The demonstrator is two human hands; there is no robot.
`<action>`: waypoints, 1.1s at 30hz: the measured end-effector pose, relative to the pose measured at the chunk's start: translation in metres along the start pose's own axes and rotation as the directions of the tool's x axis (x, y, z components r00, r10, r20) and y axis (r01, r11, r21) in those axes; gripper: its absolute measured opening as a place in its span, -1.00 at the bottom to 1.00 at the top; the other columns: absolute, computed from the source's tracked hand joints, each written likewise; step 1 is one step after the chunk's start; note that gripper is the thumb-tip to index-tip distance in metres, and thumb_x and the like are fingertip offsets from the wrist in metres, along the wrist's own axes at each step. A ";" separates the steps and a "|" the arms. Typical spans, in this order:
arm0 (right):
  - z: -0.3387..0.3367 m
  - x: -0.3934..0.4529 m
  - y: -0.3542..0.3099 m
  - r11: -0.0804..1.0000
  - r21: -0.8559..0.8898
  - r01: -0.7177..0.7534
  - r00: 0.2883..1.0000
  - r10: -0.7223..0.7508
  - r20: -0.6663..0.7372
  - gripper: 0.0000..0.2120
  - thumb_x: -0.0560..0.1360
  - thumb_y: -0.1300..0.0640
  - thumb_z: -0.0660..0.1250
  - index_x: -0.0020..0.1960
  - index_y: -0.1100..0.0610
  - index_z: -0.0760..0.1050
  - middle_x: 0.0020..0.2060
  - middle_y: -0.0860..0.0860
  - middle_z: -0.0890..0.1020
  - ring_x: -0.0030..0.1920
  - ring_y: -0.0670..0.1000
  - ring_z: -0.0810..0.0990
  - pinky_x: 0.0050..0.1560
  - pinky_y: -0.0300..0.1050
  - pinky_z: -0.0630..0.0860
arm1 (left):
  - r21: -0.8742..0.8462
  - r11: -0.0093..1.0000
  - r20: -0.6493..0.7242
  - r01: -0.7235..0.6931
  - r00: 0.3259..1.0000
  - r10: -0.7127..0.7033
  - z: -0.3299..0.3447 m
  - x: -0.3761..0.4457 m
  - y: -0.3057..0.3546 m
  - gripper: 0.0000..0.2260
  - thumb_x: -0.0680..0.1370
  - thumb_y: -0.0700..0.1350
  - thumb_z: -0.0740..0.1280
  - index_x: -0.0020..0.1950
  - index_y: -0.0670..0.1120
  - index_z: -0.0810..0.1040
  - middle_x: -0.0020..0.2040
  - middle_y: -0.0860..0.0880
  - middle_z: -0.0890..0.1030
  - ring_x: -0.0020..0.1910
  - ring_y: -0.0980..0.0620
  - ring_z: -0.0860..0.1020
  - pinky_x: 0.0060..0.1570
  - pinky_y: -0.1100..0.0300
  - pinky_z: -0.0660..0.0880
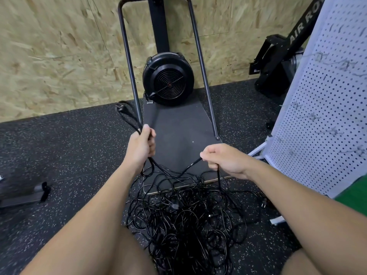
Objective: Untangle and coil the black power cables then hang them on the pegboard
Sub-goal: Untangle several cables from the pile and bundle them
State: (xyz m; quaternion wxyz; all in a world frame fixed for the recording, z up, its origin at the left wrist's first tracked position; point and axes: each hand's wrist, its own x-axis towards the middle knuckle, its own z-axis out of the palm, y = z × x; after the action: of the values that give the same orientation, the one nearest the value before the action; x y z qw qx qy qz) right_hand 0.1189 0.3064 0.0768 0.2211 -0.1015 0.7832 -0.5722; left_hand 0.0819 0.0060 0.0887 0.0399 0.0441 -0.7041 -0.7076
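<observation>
So I've got my left hand [142, 143] fisted around a couple of loops of black power cable [127, 116]; the loop sticks out up-left over the speckled rubber floor [69, 147], right next to the left leg of the fan machine's metal frame [129, 62]. My right hand [222, 158] has its fingers [206, 153] pinched shut on another strand of cable, which sags between the two hands. The rest is one big tangled cable pile [188, 215] on the floor between my knees, spilling onto the near edge of the machine's dark base platform [176, 124]. A loose plug [265, 204] lies at the pile's right fringe. The white pegboard [325, 108] stands just right, its foot close to my right wrist, so that side's cramped. Plenty of open floor on the left.
</observation>
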 end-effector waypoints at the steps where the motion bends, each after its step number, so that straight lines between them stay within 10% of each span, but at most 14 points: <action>1: -0.001 0.000 -0.003 0.999 0.033 0.022 0.999 -0.021 -0.029 -0.78 0.73 0.02 0.40 -0.07 0.07 0.57 -0.32 -0.02 0.37 -0.22 0.03 0.30 0.01 0.03 0.31 | 0.032 0.999 0.035 0.022 0.999 -0.023 0.004 -0.002 -0.003 -0.70 0.77 0.05 0.17 -0.07 -0.07 0.49 -0.35 0.03 0.22 -0.43 0.01 0.13 -0.40 0.18 0.14; 11: -0.005 0.002 -0.044 0.954 0.164 0.252 0.891 -0.163 -0.423 -0.75 0.58 0.03 0.60 -0.12 0.18 0.65 -0.45 -0.06 0.39 -0.40 -0.02 0.26 -0.30 -0.08 0.25 | 0.056 0.978 0.420 0.201 0.884 -0.206 0.066 -0.048 0.006 -0.50 0.62 0.48 0.27 -0.05 0.03 0.42 -0.20 -0.02 0.12 -0.32 0.00 0.06 -0.39 0.16 0.08; 18: 0.004 -0.005 -0.056 0.950 -0.103 0.295 0.785 -0.302 -0.541 -0.80 0.55 0.02 0.63 -0.06 0.12 0.69 -0.40 -0.07 0.65 -0.41 0.03 0.48 -0.33 -0.22 0.42 | 0.227 0.965 0.546 0.132 0.803 -0.238 0.085 -0.064 -0.007 -0.82 0.60 -0.06 0.46 0.02 0.03 0.45 -0.19 -0.02 0.30 -0.35 0.06 0.21 -0.37 0.17 0.13; 22: 0.008 0.005 -0.055 0.866 0.364 0.344 0.885 -0.170 -0.433 -0.59 0.62 0.18 0.56 0.35 0.24 0.45 -0.36 0.01 0.56 -0.31 0.02 0.41 -0.27 -0.09 0.40 | 0.079 0.983 0.628 0.167 0.758 -0.179 0.088 -0.062 -0.010 -0.77 0.67 -0.26 0.33 -0.04 0.03 0.38 -0.13 -0.03 0.49 -0.22 0.01 0.46 -0.36 0.19 0.33; 26: -0.001 0.004 -0.055 0.818 0.509 0.268 0.955 -0.155 -0.255 -0.52 0.64 0.31 0.50 0.49 0.23 0.42 -0.16 0.06 0.66 -0.14 0.02 0.59 0.03 -0.02 0.63 | -0.086 0.962 0.581 0.260 0.797 -0.163 0.080 -0.058 0.000 -0.87 0.80 -0.28 0.20 0.14 -0.07 0.32 -0.12 -0.17 0.60 -0.15 -0.20 0.71 0.18 -0.31 0.65; 30: -0.016 0.003 -0.044 0.886 0.425 0.186 0.977 -0.121 -0.174 -0.57 0.63 0.32 0.51 0.46 0.21 0.52 -0.12 0.07 0.68 -0.11 0.09 0.58 0.08 -0.02 0.60 | -0.059 0.985 0.421 0.165 0.899 -0.125 0.066 -0.047 0.007 -0.84 0.81 -0.19 0.20 0.07 -0.02 0.32 -0.28 0.01 0.42 -0.46 0.02 0.41 -0.44 0.13 0.51; 33: -0.016 0.007 -0.040 0.881 0.422 0.212 0.968 -0.131 -0.213 -0.67 0.63 0.35 0.48 0.37 0.30 0.58 -0.06 0.10 0.71 -0.12 0.04 0.59 0.06 -0.06 0.61 | -0.003 0.991 0.404 0.137 0.906 -0.124 0.061 -0.045 0.009 -0.82 0.82 -0.06 0.22 0.05 -0.01 0.31 -0.30 0.02 0.33 -0.48 0.06 0.25 -0.48 0.22 0.23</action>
State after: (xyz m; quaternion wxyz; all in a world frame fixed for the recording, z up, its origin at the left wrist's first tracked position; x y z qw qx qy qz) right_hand 0.1013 0.3045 0.1170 0.1157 -0.0664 0.6373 -0.7590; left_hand 0.1193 0.0721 0.0980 -0.1528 -0.0561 -0.6817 -0.7133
